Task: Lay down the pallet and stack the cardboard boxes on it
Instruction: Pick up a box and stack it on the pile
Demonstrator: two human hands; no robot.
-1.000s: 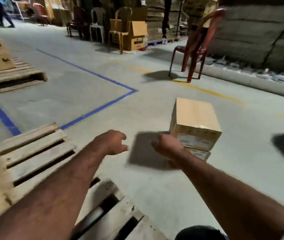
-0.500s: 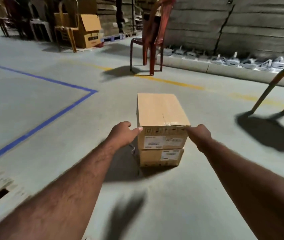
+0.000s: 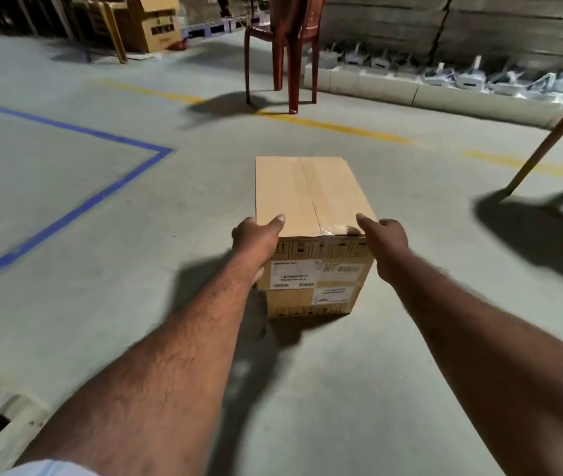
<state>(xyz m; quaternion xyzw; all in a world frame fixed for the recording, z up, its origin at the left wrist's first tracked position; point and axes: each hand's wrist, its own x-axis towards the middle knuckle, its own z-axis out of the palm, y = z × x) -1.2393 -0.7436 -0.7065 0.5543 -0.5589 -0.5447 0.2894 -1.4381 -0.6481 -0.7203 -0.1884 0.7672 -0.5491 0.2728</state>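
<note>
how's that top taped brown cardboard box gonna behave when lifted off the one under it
Probably stiff: the taped brown cardboard box shows square edges and flat faces. Likely liftable but not trivial, since the left hand and right hand both take its near corners. It may slide rather than tip, resting flat on the lower cardboard box.

Tan cardboard box (image 3: 307, 194), white labels (image 3: 294, 274); grey floor (image 3: 410, 372), blue line (image 3: 67, 211).
</note>
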